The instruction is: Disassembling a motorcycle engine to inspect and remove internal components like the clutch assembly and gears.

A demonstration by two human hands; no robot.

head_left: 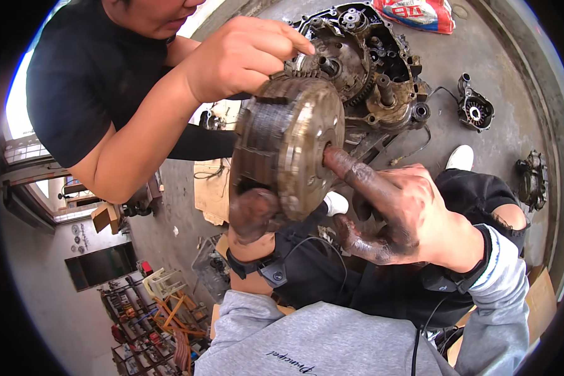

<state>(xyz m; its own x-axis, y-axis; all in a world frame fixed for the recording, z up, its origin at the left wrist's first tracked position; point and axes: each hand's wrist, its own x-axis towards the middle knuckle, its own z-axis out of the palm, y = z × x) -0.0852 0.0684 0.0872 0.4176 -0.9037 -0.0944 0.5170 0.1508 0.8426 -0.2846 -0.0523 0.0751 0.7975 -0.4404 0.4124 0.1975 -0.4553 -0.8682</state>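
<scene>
A greasy metal clutch drum (pixel 292 125), smeared by motion, is held on its side below an opened engine case (pixel 400 62). My left hand (pixel 249 213), blackened and blurred, is closed on the drum's lower left. My right hand (pixel 400 207) holds it with the index finger in its centre hole; the other fingers are curled and the thumb sits apart below, coated in grease. The case shows a large gear and protruding shafts. A co-worker's hand (pixel 244 56) reaches over the drum's top, index finger stretched toward the gear; whether it touches the drum I cannot tell.
The co-worker (pixel 75 106) leans in from the upper left. Engine covers (pixel 476 106) and another part (pixel 531 182) lie on the concrete floor at right, a red-and-white bag (pixel 413 12) at top. Cardboard (pixel 210 191) lies left of the drum; tool racks (pixel 119 301) stand further left.
</scene>
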